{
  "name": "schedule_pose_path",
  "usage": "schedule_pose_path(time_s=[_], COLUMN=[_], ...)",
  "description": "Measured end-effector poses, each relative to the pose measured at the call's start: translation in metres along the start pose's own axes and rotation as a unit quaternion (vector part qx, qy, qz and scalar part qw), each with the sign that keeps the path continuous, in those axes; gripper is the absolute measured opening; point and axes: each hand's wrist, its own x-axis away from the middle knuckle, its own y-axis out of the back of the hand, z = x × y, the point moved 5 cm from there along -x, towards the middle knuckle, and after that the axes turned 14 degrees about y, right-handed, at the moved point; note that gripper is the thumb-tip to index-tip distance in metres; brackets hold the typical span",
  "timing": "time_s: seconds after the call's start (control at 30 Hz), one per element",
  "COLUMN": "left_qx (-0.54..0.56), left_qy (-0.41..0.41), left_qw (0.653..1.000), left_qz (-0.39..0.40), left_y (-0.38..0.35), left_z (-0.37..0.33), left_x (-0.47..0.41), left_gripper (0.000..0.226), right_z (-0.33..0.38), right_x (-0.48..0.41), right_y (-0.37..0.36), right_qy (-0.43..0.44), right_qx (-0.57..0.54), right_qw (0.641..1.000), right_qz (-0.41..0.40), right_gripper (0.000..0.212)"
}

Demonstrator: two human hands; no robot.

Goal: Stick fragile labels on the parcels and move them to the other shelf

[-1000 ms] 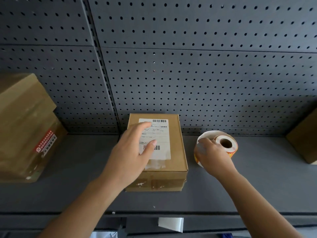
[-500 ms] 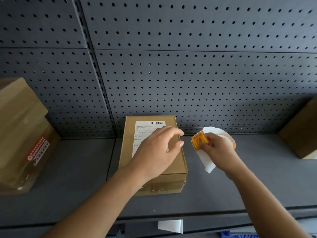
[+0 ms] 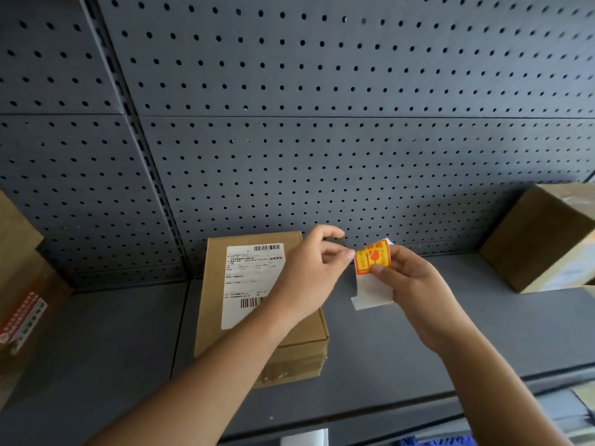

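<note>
A brown cardboard parcel [image 3: 212, 300] with a white shipping label lies flat on the grey shelf [image 3: 112, 349], against the pegboard back. To its right and slightly above the shelf, my right hand [image 3: 415, 291] pinches a white backing strip [image 3: 373, 294] that carries an orange and yellow fragile label [image 3: 373, 260]. The roll itself is hidden. My left hand [image 3: 309, 278] hovers over the parcel's right side with its fingers apart. Its thumb tip touches the fragile label's left edge, and its index finger is raised above.
A larger cardboard box [image 3: 19, 284] with a red and white sticker stands at the far left. Another box [image 3: 544, 239] sits tilted at the far right of the shelf. The perforated back wall [image 3: 322, 123] rises behind. A shelf front edge runs below.
My right hand lifted the label strip from the shelf and turned the fragile label toward me. My left hand left the parcel's top and moved right to the label's edge.
</note>
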Motion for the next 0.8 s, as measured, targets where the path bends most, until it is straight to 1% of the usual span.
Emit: schedule_pose_path(time_s=[0.07, 0.17, 0.23, 0.3, 0.4, 0.47, 0.5, 0.57, 0.6, 0.67, 0.8], left_qx=[0.057, 0.14, 0.169, 0.176, 0.211, 0.217, 0.213, 0.207, 0.208, 0.212, 0.215], left_qy=[0.042, 0.096, 0.121, 0.128, 0.113, 0.1, 0.093, 0.081, 0.075, 0.062, 0.034], left_qw=[0.997, 0.985, 0.977, 0.974, 0.969, 0.97, 0.972, 0.975, 0.975, 0.975, 0.976], left_qz=[0.019, 0.044, 0.054, 0.06, 0.056, 0.042, 0.035, 0.022, 0.017, 0.009, 0.011], left_y=[-0.005, -0.012, -0.016, -0.019, -0.018, -0.015, -0.014, -0.012, -0.011, -0.01, -0.008], left_z=[-0.001, 0.001, 0.005, 0.006, 0.004, 0.001, 0.001, 0.0, -0.001, -0.001, -0.003], left_x=[-0.007, -0.013, -0.016, -0.016, -0.014, -0.012, -0.012, -0.01, -0.009, -0.005, 0.001], left_gripper=[0.026, 0.027, 0.029, 0.028, 0.028, 0.028, 0.029, 0.028, 0.028, 0.028, 0.03], right_z=[0.0, 0.001, 0.002, 0.004, 0.008, 0.01, 0.013, 0.022, 0.029, 0.04, 0.043], right_x=[0.002, 0.003, 0.005, 0.006, 0.007, 0.007, 0.008, 0.009, 0.011, 0.012, 0.011], right_y=[0.001, 0.002, 0.002, 0.002, 0.002, 0.004, 0.006, 0.009, 0.01, 0.007, -0.004], right_qy=[0.0, 0.0, 0.007, 0.011, 0.019, 0.036, 0.051, 0.108, 0.149, 0.214, 0.251], right_qx=[0.001, -0.015, -0.015, -0.01, 0.005, 0.043, 0.069, 0.124, 0.158, 0.239, 0.375], right_qw=[1.0, 1.0, 1.0, 1.0, 1.0, 0.998, 0.996, 0.983, 0.971, 0.943, 0.89], right_qz=[0.001, 0.001, 0.006, 0.013, 0.023, 0.001, -0.025, -0.083, -0.097, -0.088, -0.065], right_gripper=[0.019, 0.019, 0.02, 0.021, 0.02, 0.016, 0.016, 0.024, 0.029, 0.034, 0.03])
